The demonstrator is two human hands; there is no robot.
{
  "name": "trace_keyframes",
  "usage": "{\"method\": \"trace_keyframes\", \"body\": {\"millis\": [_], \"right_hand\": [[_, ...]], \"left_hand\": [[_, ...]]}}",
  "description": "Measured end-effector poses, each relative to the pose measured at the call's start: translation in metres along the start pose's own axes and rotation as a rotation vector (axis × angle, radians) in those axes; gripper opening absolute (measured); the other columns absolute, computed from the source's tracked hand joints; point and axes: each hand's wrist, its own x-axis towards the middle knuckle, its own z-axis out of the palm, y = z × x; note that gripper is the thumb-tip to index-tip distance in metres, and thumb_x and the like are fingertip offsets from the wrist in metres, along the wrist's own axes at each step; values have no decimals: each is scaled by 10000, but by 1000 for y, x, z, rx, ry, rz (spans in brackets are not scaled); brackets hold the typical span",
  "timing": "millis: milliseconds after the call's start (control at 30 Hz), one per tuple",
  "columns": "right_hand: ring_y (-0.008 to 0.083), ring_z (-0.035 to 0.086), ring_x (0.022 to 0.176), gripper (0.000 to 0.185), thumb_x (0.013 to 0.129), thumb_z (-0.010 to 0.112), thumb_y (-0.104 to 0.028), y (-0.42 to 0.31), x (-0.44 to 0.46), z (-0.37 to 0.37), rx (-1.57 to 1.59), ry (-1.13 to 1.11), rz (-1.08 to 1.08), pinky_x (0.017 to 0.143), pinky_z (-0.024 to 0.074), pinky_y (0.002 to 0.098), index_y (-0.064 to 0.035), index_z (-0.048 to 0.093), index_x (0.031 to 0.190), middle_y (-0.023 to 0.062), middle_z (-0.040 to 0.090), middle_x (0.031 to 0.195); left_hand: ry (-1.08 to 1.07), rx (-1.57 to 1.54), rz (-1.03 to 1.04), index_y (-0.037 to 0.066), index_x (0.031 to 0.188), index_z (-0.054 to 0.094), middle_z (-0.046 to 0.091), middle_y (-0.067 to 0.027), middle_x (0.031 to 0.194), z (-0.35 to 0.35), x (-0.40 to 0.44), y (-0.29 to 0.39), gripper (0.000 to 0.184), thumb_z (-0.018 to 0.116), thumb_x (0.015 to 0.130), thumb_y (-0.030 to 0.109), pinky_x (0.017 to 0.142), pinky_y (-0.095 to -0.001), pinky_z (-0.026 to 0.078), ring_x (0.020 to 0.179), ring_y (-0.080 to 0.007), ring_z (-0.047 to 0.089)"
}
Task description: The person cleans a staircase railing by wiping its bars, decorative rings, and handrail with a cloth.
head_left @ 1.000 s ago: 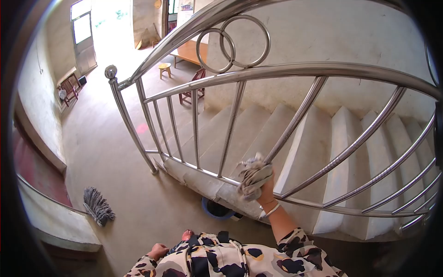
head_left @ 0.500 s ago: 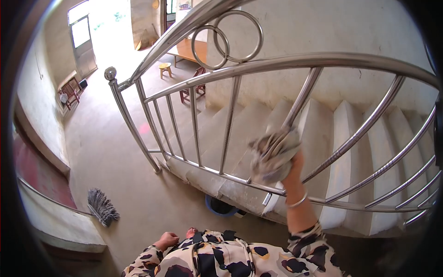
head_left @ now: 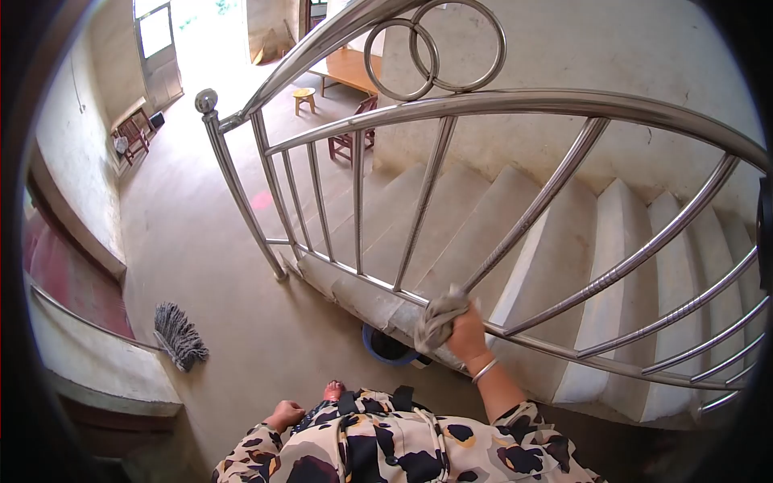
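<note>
A crumpled grey-beige cloth (head_left: pixel 441 320) is bunched in my right hand (head_left: pixel 469 334), whose fingers are wrapped round it. Cloth and hand press at the foot of a slanting baluster (head_left: pixel 535 208), where it meets the lower rail of the steel stair railing (head_left: pixel 564 103). A silver bangle circles my right wrist. My left hand (head_left: pixel 287 414) hangs low by my body, its fingers curled in, with no object visible in it.
Concrete stairs (head_left: pixel 475 225) rise behind the railing. Below their edge stands a blue bucket (head_left: pixel 378 348). A grey mop head (head_left: pixel 180 336) leans at the left. Farther off are a yellow stool (head_left: pixel 303 98), a wooden table (head_left: pixel 350 68) and a chair (head_left: pixel 131 135).
My right hand has moved down and left with the cloth, from partway up the baluster to its foot. The view has shifted slightly. My left hand stays low by my body.
</note>
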Motion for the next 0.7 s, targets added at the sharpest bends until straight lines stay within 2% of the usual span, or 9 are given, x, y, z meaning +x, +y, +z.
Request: {"method": "trace_keyframes", "body": {"millis": [67,100,167,300,333,400,533,633,700], "right_hand": [[321,528,862,212,615,565,-151,-8,-13,7,-672,-299,-57,744,437,376,-55,604,800,208,537,940],[321,528,862,212,615,565,-151,-5,-12,7,-668,-303,-53,744,437,376,-55,604,800,208,537,940],[332,544,791,216,566,539,-96,0,-4,-4,-348,-555,194,675,454,383,-62,613,765,202,561,851],[330,549,746,225,585,526,-64,-10,14,-13,-161,-471,277,616,446,386,-39,593,798,186,562,779],[330,549,746,225,585,526,-64,-15,20,-14,-162,-476,271,616,446,386,-39,593,798,186,562,779],[283,556,744,197,624,530,-23,-28,43,-13,186,-77,185,644,435,342,-12,570,817,152,564,741],[243,523,836,194,654,548,-2,-73,144,-39,323,348,-130,741,397,305,6,547,848,143,534,865],[280,505,878,192,670,550,-17,-86,201,-39,306,453,-316,753,396,315,-5,544,862,165,510,920],[354,455,897,261,624,552,-19,-88,216,-26,271,541,-386,785,367,392,-51,554,882,146,532,925]], "left_hand": [[12,25,6,11,814,636,623,-135,781,0,-2,-1,268,550,666,217,680,-303,459,728,-219,600],[24,51,15,11,811,637,624,-132,772,0,-4,-3,269,550,666,220,673,-302,460,716,-215,601],[-1,41,10,10,809,637,625,-129,759,1,-15,0,267,551,667,218,667,-300,463,704,-213,603],[-13,-104,-15,7,804,637,626,-122,725,-1,-4,18,262,549,671,215,654,-293,469,680,-204,608],[4,-23,18,7,802,638,627,-122,740,2,2,20,261,551,674,217,659,-290,469,684,-199,609],[7,-20,35,6,800,638,628,-123,746,4,6,21,256,552,675,212,658,-290,470,679,-196,610],[37,-48,31,6,804,636,628,-120,756,-11,-2,37,244,556,679,199,658,-290,468,672,-197,608],[36,-172,-6,6,807,635,627,-114,748,-13,-3,24,239,550,677,187,662,-289,465,673,-202,603],[45,-172,0,4,805,634,625,-116,748,-15,-8,15,237,548,674,182,663,-291,462,680,-205,601]]}}
